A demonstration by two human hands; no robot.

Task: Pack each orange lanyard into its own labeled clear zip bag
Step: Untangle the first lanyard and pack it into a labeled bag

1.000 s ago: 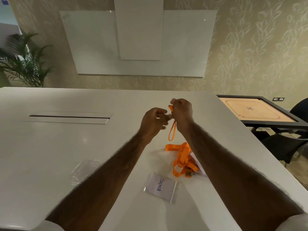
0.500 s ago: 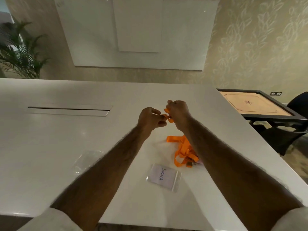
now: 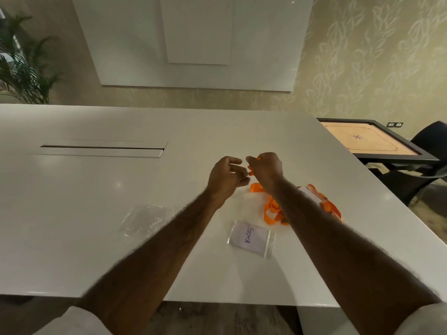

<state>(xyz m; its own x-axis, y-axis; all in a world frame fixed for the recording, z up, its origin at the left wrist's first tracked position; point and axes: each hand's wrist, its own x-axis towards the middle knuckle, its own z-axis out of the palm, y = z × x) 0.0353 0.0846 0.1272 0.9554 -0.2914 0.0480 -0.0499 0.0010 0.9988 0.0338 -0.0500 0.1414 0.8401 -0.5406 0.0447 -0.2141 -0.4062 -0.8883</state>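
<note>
At frame centre, right hand (image 3: 266,166) grips a lanyard (image 3: 250,171); left hand (image 3: 226,176) half-curled beside it, hold unclear.

Tangled orange lanyards (image 3: 272,211) just beyond flat, clear "SIGMA"-labeled zip bag (image 3: 251,239)

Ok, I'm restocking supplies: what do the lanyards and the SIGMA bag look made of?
Lanyards: flat orange fabric-looking strap, matt; it lies limp in folded loops. SIGMA bag: thin clear glossy plastic, probably; its see-through edges glint around a white paper-looking label.
</note>
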